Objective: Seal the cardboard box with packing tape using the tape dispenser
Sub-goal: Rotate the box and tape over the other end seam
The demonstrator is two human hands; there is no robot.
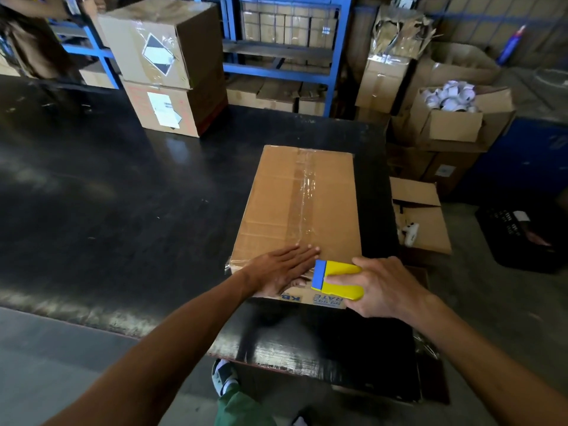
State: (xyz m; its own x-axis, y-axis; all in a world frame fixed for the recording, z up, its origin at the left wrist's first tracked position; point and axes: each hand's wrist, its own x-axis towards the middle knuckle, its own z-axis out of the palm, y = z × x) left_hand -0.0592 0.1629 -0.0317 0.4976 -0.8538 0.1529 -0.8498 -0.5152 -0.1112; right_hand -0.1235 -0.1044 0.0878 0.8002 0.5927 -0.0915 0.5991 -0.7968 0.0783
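Observation:
A closed brown cardboard box lies on the black table, near its right front corner. A strip of clear packing tape runs along the box's centre seam from the far edge to the near edge. My left hand lies flat, fingers together, on the near end of the box top, beside the tape. My right hand grips a yellow tape dispenser with a blue front piece at the box's near edge, just right of my left hand. The tape roll itself is hidden.
Two stacked cardboard boxes stand at the back of the black table. Blue shelving stands behind. More open boxes, one with white items, sit right of the table, with a dark crate on the floor.

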